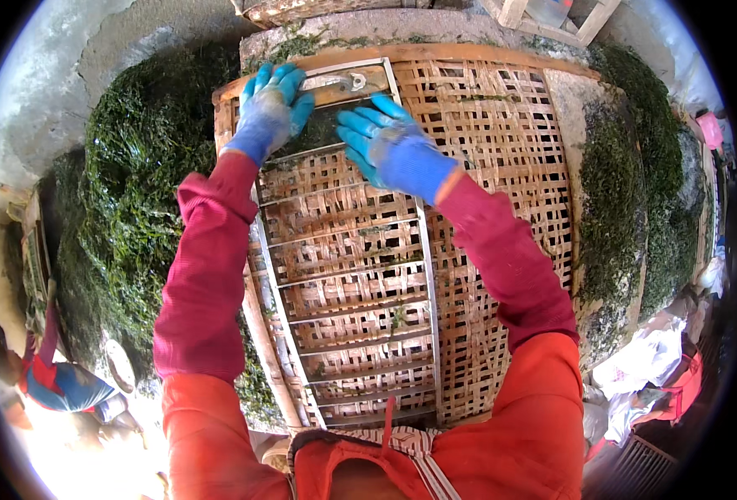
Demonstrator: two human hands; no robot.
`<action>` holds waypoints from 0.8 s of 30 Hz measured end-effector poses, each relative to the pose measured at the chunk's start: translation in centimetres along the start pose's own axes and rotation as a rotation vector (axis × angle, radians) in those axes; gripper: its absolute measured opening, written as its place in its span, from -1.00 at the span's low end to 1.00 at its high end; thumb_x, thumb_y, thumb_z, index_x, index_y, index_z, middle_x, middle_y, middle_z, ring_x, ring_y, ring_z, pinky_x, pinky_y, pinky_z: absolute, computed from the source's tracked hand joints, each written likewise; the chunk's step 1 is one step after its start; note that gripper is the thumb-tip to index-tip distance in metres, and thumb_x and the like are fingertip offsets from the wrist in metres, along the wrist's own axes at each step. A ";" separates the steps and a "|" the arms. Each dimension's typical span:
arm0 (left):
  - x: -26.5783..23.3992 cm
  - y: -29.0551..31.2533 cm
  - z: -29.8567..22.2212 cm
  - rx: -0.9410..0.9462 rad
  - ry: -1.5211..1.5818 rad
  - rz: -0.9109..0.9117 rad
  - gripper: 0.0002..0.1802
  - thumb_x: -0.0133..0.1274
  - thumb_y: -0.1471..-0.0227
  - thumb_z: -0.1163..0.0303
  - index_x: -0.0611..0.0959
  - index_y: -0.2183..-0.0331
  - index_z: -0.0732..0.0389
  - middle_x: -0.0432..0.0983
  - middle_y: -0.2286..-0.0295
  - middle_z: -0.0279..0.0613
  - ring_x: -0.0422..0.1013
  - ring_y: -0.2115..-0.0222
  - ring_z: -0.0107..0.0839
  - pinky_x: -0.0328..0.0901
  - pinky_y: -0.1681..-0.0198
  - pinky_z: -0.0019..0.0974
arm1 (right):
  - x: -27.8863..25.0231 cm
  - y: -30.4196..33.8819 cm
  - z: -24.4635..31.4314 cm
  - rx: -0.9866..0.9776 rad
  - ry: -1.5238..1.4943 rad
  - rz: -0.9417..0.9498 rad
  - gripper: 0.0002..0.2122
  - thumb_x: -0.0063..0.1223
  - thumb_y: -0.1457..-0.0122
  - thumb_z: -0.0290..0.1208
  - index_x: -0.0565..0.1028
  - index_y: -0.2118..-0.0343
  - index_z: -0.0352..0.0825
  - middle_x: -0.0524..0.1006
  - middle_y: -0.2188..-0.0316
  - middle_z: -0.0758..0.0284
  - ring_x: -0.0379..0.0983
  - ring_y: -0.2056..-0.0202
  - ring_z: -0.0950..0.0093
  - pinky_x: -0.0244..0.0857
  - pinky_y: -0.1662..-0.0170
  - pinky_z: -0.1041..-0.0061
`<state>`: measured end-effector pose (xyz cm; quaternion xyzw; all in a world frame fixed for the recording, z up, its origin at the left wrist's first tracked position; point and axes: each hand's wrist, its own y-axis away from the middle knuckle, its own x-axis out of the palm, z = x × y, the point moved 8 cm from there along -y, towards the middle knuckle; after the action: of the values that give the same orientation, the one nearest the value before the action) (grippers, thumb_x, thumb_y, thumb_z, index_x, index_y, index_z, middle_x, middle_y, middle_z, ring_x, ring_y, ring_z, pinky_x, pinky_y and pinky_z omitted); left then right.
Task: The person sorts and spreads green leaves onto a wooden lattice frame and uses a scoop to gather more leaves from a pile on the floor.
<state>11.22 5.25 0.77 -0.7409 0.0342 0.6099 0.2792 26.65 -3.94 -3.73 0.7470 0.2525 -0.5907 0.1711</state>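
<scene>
Head view shows two gloved hands above a pale, ladder-like frame [427, 275], which lies on a woven mat [468, 317]. The left hand [268, 108] is at the upper left corner of the frame, its fingers spread and pointing away from the person. The right hand [393, 146] is over the right rail, the fingers also somewhat spread and pointing to the left. Neither hand pinches anything; how firmly they press, I cannot tell.

Between the hands, a dark green layer [314, 129] fills the second compartment from the far end (partly it is hidden by the gloves). Just beyond it, in the end compartment, is a wooden piece [372, 81] with a light fitting. The nearer compartments show mostly bare weave with small green bits. Large green heaps [152, 183] stand at both sides, and another person [60, 383] is at lower left.
</scene>
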 end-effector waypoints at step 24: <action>-1.3 4.4 -2.0 -0.008 0.782 -0.127 -0.78 0.28 0.22 0.33 0.69 0.41 0.17 0.61 0.44 -0.07 0.56 0.41 -0.15 0.46 0.31 -0.11 | -1.2 -8.6 -2.9 0.163 -1.319 -0.656 -0.77 -0.03 -0.33 -0.34 0.57 0.08 -0.32 0.55 0.14 0.16 0.48 0.08 0.29 0.33 -0.04 0.37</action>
<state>10.95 0.28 0.50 -0.9190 0.0895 0.2633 0.2793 23.71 4.47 -1.47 0.1334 0.2626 -0.9545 0.0461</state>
